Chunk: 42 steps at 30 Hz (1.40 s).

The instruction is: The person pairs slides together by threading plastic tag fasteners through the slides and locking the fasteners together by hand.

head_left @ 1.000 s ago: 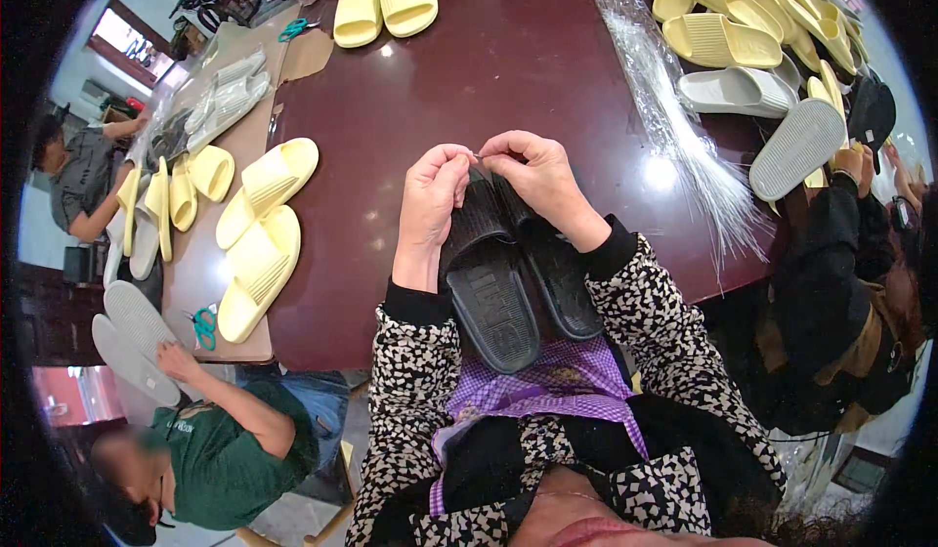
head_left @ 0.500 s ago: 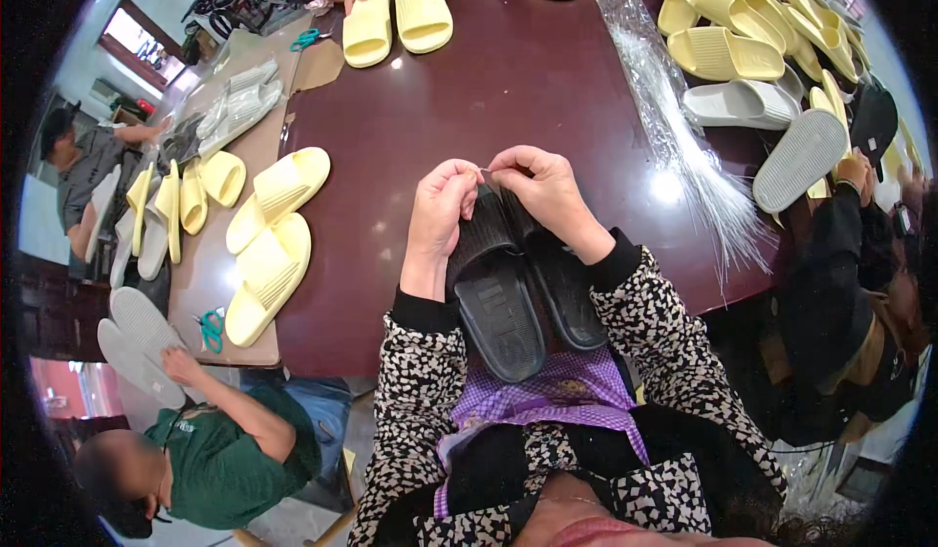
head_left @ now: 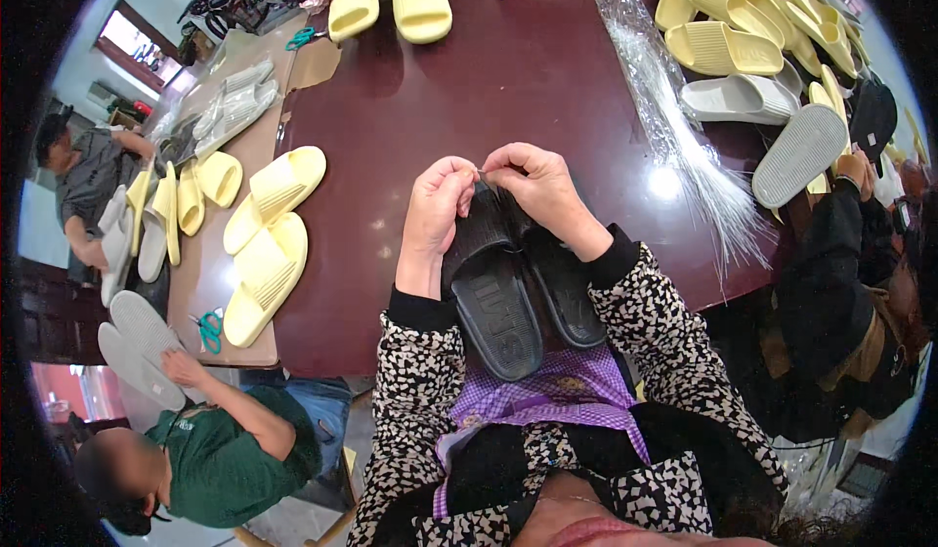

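A pair of black slide sandals lies side by side at the table's near edge, toes pointing away from me. Above their toe ends, my left hand is closed in a pinch, thumb against the fingertips. Close against it, my right hand pinches too, over the right sandal. Between the fingertips of both hands runs a short thin strand; its ends are hidden by my fingers. My hands cover part of the sandals' straps and toes.
A bundle of thin clear strands lies on plastic film to the right. Yellow slides and teal scissors lie left. More yellow slides and grey slides are heaped right. Co-workers handle slides around the dark red table.
My fingers stay pinched at nearly the same spot, with only a slight shift. Across the table, a co-worker's hands have moved the yellow pair farther off, and its left slide is turned.
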Tool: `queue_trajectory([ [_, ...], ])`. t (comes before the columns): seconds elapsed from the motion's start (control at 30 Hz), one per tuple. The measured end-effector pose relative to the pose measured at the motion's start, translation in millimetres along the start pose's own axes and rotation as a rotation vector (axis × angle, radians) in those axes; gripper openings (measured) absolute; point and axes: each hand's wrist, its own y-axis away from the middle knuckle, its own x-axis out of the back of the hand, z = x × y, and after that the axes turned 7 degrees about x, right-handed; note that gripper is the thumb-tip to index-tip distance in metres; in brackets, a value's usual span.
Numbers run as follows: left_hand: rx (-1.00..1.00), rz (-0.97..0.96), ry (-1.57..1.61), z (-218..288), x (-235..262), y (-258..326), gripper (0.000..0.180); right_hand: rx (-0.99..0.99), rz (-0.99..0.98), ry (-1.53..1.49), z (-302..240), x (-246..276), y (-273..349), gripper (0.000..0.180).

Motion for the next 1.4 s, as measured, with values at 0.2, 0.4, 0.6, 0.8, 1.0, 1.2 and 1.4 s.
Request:
queue_trajectory([
  [0.2,-0.039,0.036,0.016,-4.3,-9.3,3.2,0.007,-0.058,0.016,0.015,-0.8,1.1,5.0,0.005],
  [0.4,-0.013,0.059,-0.026,-0.6,-6.6,3.4,0.006,-0.074,0.012,0.022,-4.8,-1.1,3.0,0.005],
  [0.6,0.029,0.021,-0.085,-5.4,-3.7,-1.9,0.005,0.059,0.041,0.136,-4.2,2.1,1.3,0.005],
  [0.8,-0.011,0.059,-0.066,-4.4,-5.5,-2.2,0.005,0.071,0.080,0.080,0.1,-1.6,-1.2,0.005],
  [1.0,-0.117,0.118,0.053,1.6,-2.3,-0.2,0.013,0.048,0.163,0.066,-12.3,4.3,-2.1,0.010],
  [1.2,-0.135,0.461,0.021,0.0,11.7,7.9,0.019,0.066,0.089,0.234,-66.0,38.7,41.2,0.010],
  [1.4,-0.138,0.572,0.117,1.4,16.5,1.4,0.020,-0.041,-0.236,0.444,-74.0,53.4,93.4,0.017],
])
